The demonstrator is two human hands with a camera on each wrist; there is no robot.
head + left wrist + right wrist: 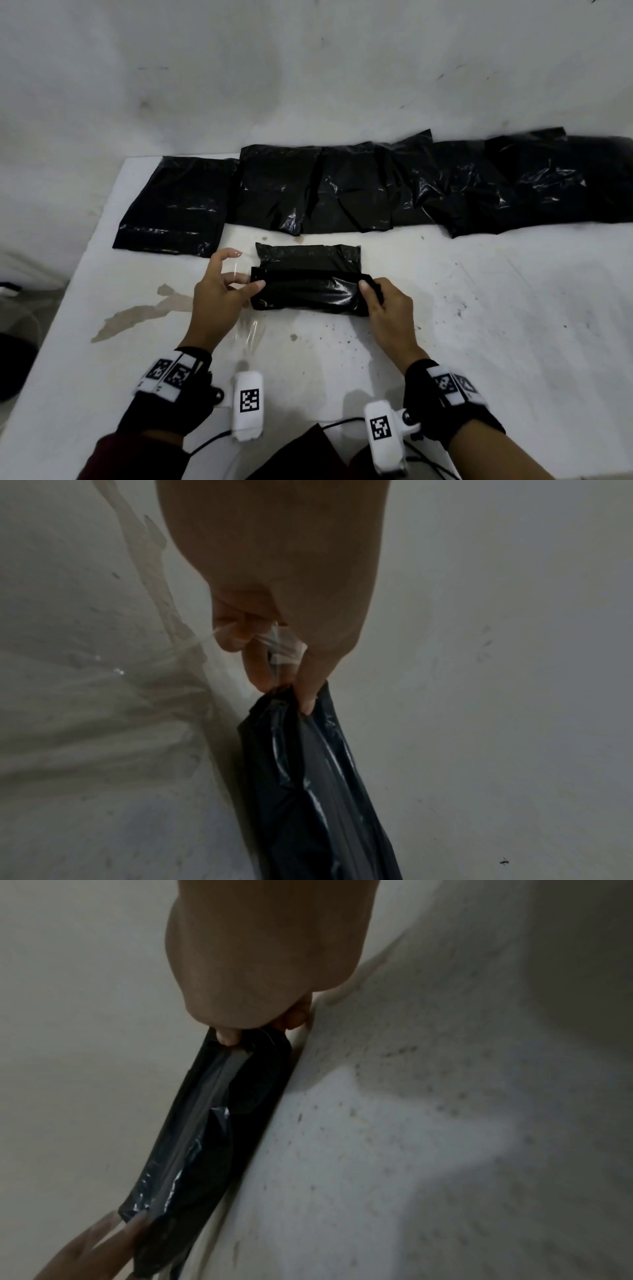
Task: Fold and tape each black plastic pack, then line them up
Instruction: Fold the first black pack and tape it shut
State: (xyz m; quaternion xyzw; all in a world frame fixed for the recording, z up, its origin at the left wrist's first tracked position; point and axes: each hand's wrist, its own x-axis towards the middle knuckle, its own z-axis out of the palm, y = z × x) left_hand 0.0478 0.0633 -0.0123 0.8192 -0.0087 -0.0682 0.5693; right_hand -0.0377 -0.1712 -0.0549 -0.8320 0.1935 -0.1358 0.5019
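Observation:
A folded black pack lies across the middle of the white table, just in front of me. My left hand is at its left end, where it pinches a strip of clear tape with the thumb lying on the pack. The left wrist view shows the tape running between the fingers down to the pack's end. My right hand pinches the pack's right end. In the right wrist view a shiny clear strip runs along the pack.
Several black packs lie side by side along the table's back edge against the white wall, with a flat one at far left. The table's left edge is near my left arm. A brown stain and a clear film mark the surface.

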